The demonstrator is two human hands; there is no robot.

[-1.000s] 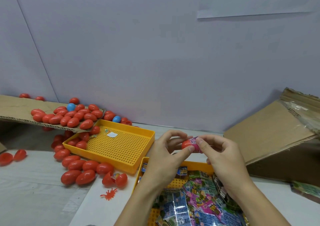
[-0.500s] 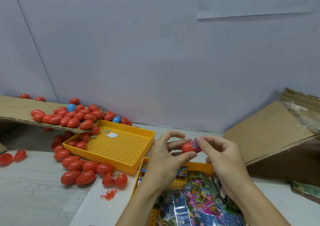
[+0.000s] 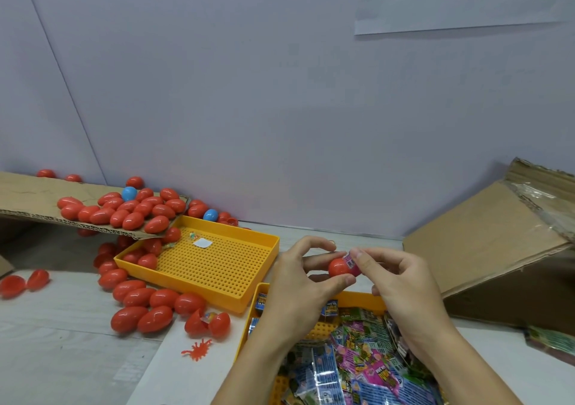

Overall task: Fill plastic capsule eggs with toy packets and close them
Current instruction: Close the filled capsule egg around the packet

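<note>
Egg half (image 3: 338,267) sideways, opening rightward

Two bare forearms rise from the bottom edge, each ending in a bare hand: left hand (image 3: 298,283), right hand (image 3: 401,283). No sleeves, gloves, rings, watch or bracelets show. The fingernails are short and plain, and both wrists are slim and uncovered

A red egg half (image 3: 338,267) sits at centre frame with a pink toy packet (image 3: 351,262) sticking out of its right side; more packets (image 3: 357,370) fill the lower-right tray.
</note>
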